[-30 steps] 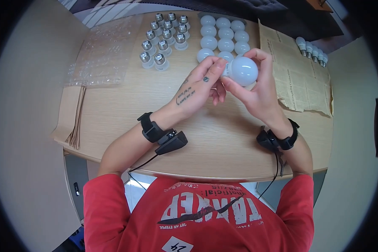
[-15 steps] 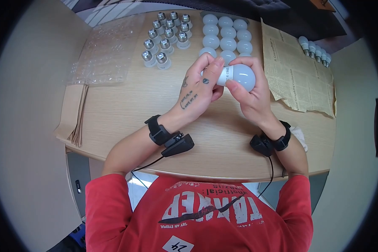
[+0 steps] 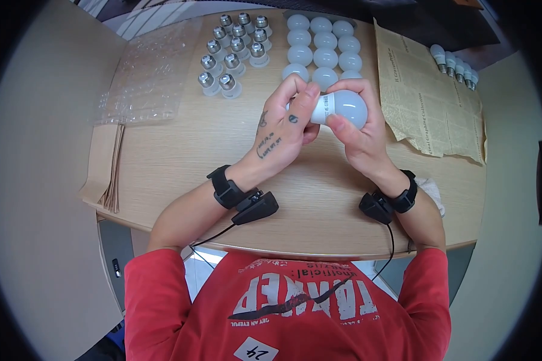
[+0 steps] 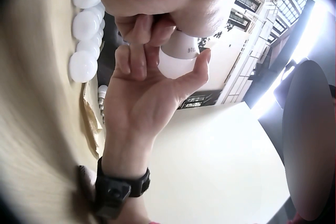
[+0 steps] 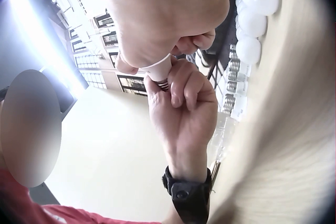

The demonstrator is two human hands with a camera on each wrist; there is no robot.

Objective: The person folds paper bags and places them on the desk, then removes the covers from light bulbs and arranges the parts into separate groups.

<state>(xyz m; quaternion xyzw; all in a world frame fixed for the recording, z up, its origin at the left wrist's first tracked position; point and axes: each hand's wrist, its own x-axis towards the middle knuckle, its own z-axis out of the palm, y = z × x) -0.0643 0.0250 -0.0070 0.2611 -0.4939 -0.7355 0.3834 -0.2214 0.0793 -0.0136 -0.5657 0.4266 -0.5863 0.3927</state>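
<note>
Both hands hold one white light bulb (image 3: 351,107) above the middle of the table, its round dome toward the right. My left hand (image 3: 283,129) has its fingers and thumb curled round the narrow base. In the right wrist view, the ridged screw cap (image 5: 162,84) shows between the left fingers. My right hand (image 3: 367,139) grips the dome between thumb and fingers, with the thumb near the printed collar. The left wrist view shows part of the white bulb body (image 4: 180,45) between the two hands.
Bulb bases (image 3: 229,85) with metal screw caps upward stand at the back left. White domes (image 3: 325,58) sit in rows behind the hands. Brown printed paper (image 3: 424,102) lies right, near several small bulbs (image 3: 450,64). Bubble wrap (image 3: 147,75), folded brown paper (image 3: 104,165) and a white cloth (image 3: 430,194) also lie here.
Since a second ago the left fingers have closed further round the base, and more of the printed collar shows. The right forearm shifted left, uncovering the white cloth. The last half second shows little movement.
</note>
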